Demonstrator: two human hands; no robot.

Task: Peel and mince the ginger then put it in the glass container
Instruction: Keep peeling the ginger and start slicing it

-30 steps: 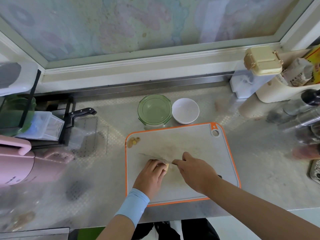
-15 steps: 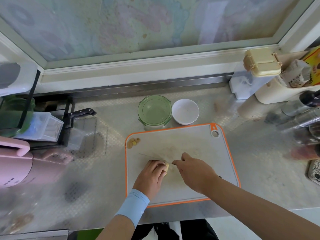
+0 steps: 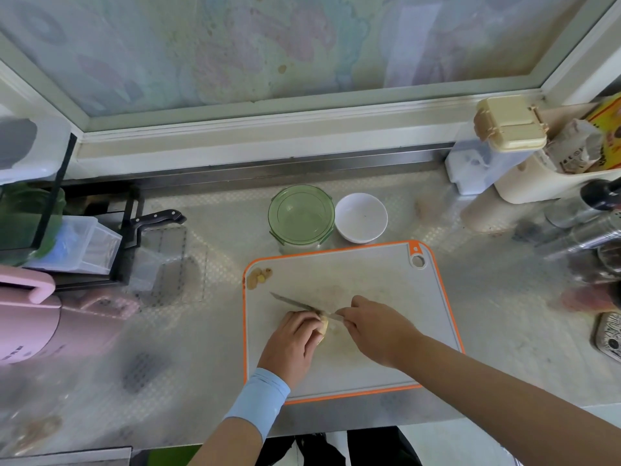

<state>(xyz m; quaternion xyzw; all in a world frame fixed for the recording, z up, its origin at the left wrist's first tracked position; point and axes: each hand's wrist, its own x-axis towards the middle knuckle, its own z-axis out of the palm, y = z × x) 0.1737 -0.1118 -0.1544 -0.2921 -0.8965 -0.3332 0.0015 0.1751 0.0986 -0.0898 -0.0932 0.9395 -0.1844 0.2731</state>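
Steel counter (image 3: 504, 317), orange-rimmed board (image 3: 369, 274), left hand (image 3: 292, 344) gripping ginger (image 3: 323, 326), right hand (image 3: 376, 331) gripping knife (image 3: 292, 302)

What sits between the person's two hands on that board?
In the head view: the pale ginger piece, held by the left hand, with the knife from the right hand crossing it.

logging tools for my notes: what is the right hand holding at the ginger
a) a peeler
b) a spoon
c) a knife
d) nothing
c: the right hand grips a knife, and its thin blade lies across the ginger that the left hand holds down on the cutting board.
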